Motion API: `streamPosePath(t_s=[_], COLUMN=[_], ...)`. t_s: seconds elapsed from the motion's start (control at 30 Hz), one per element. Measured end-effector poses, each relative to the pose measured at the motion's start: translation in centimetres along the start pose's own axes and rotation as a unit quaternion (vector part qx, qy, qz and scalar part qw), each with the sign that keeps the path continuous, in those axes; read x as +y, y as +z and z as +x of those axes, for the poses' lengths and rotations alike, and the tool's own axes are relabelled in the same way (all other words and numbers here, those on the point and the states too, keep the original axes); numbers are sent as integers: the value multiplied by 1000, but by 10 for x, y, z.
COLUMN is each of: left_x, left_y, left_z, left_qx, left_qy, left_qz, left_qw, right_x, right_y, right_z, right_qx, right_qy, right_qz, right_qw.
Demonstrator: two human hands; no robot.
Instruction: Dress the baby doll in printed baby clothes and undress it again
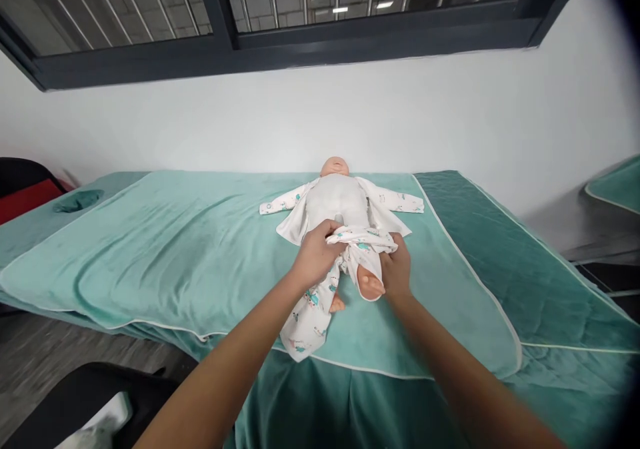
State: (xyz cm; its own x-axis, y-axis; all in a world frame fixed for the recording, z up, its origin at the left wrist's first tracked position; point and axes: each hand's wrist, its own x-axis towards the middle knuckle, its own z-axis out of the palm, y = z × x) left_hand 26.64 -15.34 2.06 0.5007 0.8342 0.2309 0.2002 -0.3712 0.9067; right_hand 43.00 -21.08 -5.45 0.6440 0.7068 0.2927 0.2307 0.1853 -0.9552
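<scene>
A baby doll (334,199) lies on its back on the green bed, head toward the wall. Its white printed jacket (395,200) is on both arms and spread apart at the front. Printed baby pants (364,237) are bunched around the doll's legs. One doll foot (371,282) shows through a leg opening; the other foot lies beside the second pant leg, which hangs loose toward the bed's edge. My left hand (317,252) pinches the pants' waistband at its left side. My right hand (397,269) grips the same waistband at the right, its fingers partly hidden.
A light green sheet (200,249) with white piping covers the bed, over a darker quilted cover (480,255). A white wall and a barred window (310,9) stand behind. Black chairs are at the left, the nearer one holding a white object (113,412).
</scene>
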Motion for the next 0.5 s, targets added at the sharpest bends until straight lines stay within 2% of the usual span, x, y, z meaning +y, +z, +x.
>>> streamPosePath(t_s=[0.17,0.27,0.4,0.5], left_x=[-12,-19,-30,-40], left_y=[7,5,-11,-23], left_z=[15,20,15,10], left_qx=[61,75,2,-31], left_qy=[10,-1,-40,-70], left_qz=[-5,-44,-171,-277], left_qw=[998,996,984,958], right_x=[7,12,15,6], right_y=[7,10,9,2], right_z=[34,43,38,32], right_qx=[-26,-46,-57,-92], right_qy=[-82,-91,-74,-123], right_qz=[-30,-36,-38,-55], right_qw=[996,994,995,987])
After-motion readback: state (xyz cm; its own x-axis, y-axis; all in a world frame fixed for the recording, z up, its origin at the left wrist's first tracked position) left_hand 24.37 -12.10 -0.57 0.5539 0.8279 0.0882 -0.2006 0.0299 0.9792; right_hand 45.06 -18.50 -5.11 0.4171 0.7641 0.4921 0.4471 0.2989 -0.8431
